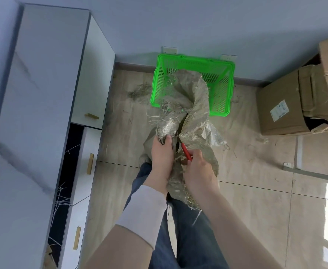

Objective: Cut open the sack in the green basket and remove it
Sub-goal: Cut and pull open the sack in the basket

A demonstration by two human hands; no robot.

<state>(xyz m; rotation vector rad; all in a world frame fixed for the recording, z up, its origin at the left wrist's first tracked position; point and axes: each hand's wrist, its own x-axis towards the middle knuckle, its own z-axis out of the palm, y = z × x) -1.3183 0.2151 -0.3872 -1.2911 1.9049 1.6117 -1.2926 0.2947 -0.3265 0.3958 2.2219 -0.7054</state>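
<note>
A frayed grey-green woven sack point(192, 105) trails from inside the green plastic basket point(223, 88) over its near rim towards me. My left hand point(162, 154) grips one cut edge of the sack, thumb on top. My right hand point(197, 167) holds red-handled scissors point(186, 152), whose blades sit in a dark slit running up the sack between the two edges. The lower part of the sack hangs over my legs.
A white cabinet point(42, 94) with gold handles stands along the left, one dark compartment open. Cardboard boxes point(287, 105) sit at the right against the wall. Loose sack fibres point(138, 92) litter the tiled floor left of the basket.
</note>
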